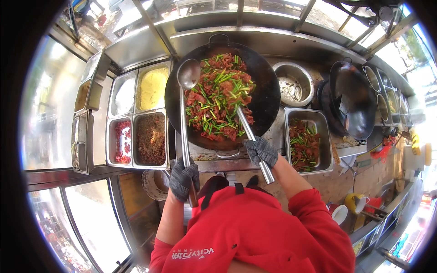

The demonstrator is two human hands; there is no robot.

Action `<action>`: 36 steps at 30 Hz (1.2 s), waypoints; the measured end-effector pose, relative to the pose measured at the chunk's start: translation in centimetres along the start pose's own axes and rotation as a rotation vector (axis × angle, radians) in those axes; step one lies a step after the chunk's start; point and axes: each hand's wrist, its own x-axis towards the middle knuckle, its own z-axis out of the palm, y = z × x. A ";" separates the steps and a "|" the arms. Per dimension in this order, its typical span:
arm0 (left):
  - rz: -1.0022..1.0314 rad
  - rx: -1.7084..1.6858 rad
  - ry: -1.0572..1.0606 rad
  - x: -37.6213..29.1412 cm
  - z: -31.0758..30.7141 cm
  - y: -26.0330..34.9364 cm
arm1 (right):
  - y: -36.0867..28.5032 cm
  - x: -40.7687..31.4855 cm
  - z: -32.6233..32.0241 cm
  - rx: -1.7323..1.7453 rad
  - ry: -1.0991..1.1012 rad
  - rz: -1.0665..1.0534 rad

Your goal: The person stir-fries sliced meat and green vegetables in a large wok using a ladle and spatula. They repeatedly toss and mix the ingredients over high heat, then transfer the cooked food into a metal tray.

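In front of me a large black wok (266,95) holds reddish sliced meat mixed with cut green stalks (218,99). My left hand (184,179), in a grey knit glove, grips the long handle of a metal ladle (188,73). The ladle's bowl rests over the left part of the wok, beside the food. My right hand (261,151), gloved the same way, is closed around the metal handle of a second long cooking utensil (246,124). That utensil's far end is buried in the meat and stalks, so its head is hidden.
Left of the wok stand steel pans with yellow paste (153,87), white powder (123,94), chopped red pieces (123,140) and brown seasoning (150,138). To the right are a steel pan of meat and stalks (304,143), a round metal pot (292,83) and another wok (353,99).
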 end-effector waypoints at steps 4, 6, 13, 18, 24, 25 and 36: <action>-0.002 -0.093 -0.058 -1.3 0.7 0.6 | -0.3 -1.4 -0.5 0.024 -0.035 0.015; -0.032 -0.135 -0.067 -1.6 0.7 0.3 | -0.6 -2.0 -0.6 -0.004 -0.020 0.015; -0.066 -0.273 -0.168 -2.9 1.3 -0.6 | -1.3 -5.3 -0.9 -0.090 -0.044 -0.081; -0.116 -0.247 -0.264 -4.5 4.1 -0.4 | -0.7 -8.8 -2.4 -0.096 0.011 -0.085; -0.192 -0.201 -0.341 -5.9 8.9 -1.4 | 1.5 -15.5 -6.0 -0.041 0.047 -0.159; -0.191 -0.207 -0.383 -5.9 9.8 -1.8 | 2.0 -16.8 -6.6 -0.035 0.070 -0.172; -0.212 0.363 -0.524 -1.8 18.6 -9.4 | 12.1 -24.2 -15.2 -0.283 0.704 0.041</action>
